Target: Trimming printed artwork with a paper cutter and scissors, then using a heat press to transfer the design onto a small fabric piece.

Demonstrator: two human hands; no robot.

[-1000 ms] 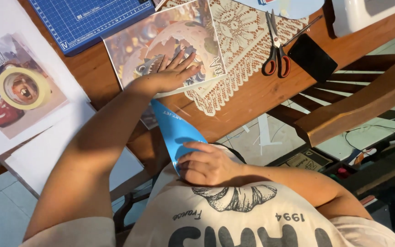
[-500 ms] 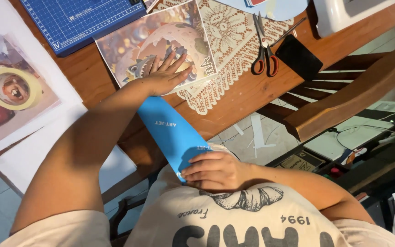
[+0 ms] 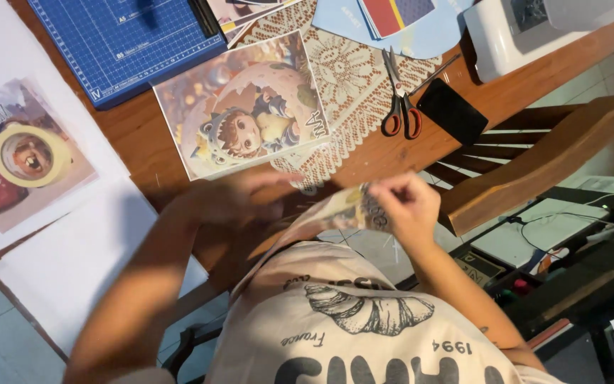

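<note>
My right hand is closed on one end of a printed, patterned sheet held just off the near edge of the wooden table. The sheet slants down and left toward my left hand. That hand is blurred by motion at the sheet's other end, so its grip is unclear. Just beyond both hands, a cartoon picture of a child in an egg lies flat on the table, partly over a cream lace doily.
Red-handled scissors and a flat black rectangle lie at the right. A blue cutting mat is at the back. A tape roll sits on a red car picture; white sheets lie left. A wooden chair stands right.
The blue folder is gone from my right hand. My left hand has lifted off the cartoon picture, and both hands have come together at a printed sheet. The view has shifted.
</note>
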